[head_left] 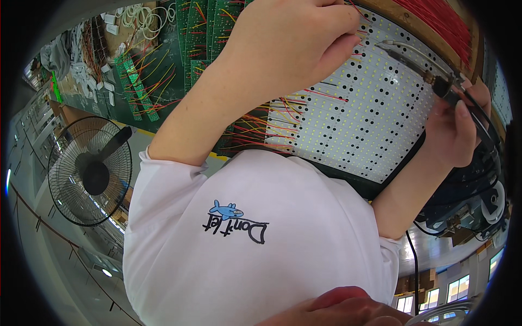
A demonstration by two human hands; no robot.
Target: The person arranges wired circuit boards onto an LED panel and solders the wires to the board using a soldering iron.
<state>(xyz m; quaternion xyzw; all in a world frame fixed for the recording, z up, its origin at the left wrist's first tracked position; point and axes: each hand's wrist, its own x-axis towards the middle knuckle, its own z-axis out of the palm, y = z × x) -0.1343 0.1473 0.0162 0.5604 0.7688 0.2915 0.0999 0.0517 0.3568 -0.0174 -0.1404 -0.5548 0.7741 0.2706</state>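
Left hand (293, 43), top middle, pinched shut on a thin red wire (356, 10); right hand (454, 127), at right, wrapped tight round a soldering iron (418, 68) w/ tip on the white LED board (359, 119), upper right. Looks abt part done: lots of red & yellow wires (272, 117) fixed along left edge, more rows prob. left. Flat white, full of tiny dots.

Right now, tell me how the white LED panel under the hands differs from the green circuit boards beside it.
The white LED panel is one broad sheet dotted with small LEDs and black holes; the green circuit boards are narrow strips lying side by side. The left hand works over the panel; the boards lie untouched. Both carry red wires.
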